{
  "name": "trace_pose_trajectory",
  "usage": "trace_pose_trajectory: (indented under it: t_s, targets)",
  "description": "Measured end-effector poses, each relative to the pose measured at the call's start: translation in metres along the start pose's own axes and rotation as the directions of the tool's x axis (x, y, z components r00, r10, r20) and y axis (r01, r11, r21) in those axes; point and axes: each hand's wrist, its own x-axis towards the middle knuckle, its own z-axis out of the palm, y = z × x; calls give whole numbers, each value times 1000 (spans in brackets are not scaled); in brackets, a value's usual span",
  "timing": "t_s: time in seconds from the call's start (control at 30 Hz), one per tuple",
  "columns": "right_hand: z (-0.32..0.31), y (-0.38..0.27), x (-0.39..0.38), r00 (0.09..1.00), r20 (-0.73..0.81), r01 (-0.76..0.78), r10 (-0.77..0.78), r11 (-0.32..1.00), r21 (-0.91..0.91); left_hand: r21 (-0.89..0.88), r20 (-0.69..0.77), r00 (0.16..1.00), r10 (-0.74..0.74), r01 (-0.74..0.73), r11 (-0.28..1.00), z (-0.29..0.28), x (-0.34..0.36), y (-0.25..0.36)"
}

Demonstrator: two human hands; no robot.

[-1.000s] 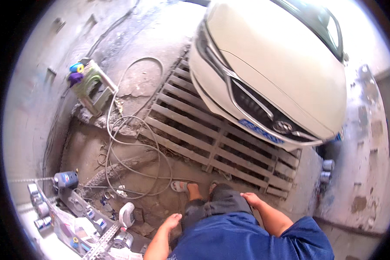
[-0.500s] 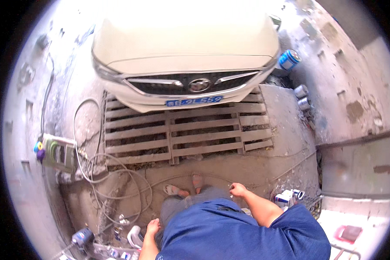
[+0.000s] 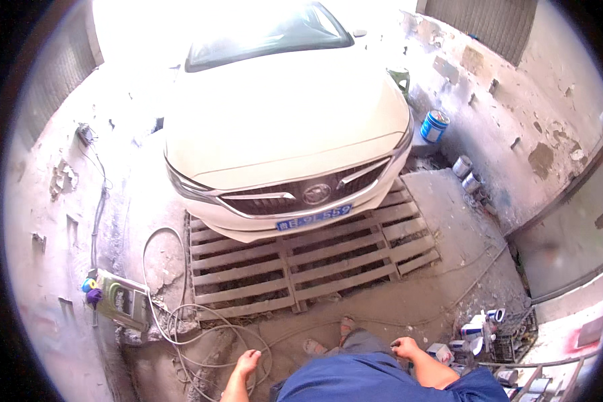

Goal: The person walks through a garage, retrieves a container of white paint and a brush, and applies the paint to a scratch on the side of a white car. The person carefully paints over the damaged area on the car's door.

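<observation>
My left hand (image 3: 248, 362) hangs in front of me at the left, its fingers loosely curled, with nothing seen in it. Close to it on the floor lie loops of a pale hose (image 3: 145, 264). On the other side, my right hand (image 3: 403, 347) is held low beside my body, fingers also curled and no object showing. Neither hand visibly touches anything. Ahead of me a white car (image 3: 281, 144) faces my way, its front end overhanging a slatted grate (image 3: 291, 285) in the floor.
A green jug-shaped container (image 3: 130, 301) is by the left wall. A blue can (image 3: 434, 126) and several metal cans (image 3: 462, 166) line the right wall. At the lower right are a black crate (image 3: 516, 335), bottles and a metal rack (image 3: 536, 375).
My view has tilted up, bringing the car's windshield and more of both walls into sight. My left hand has come forward from beside my body. The car appears unmoved on the grate.
</observation>
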Motion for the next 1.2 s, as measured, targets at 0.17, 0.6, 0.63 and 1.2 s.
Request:
trace_pose_trajectory:
  t_s: [0.17, 0.6, 0.63, 1.2]
  targets:
    - [-5, -13, -2, 992, -94, -50, 89, 933, 355, 130, 58, 989, 138, -145, 981, 16, -1, -12]
    - [-5, -39, 35, 996, -93, 15, -17, 1000, -23, 8, -42, 968, -248, 248, 969, 19, -44, -117]
    - [-4, -40, 50, 991, -90, 91, -97, 994, -64, 17, -32, 964, -265, 265, 964, 15, -42, -139]
    - [-53, -174, 162, 936, 344, 32, -79, 989, 141, -133, -412, 907, -82, 29, 991, 5, 18, -49]
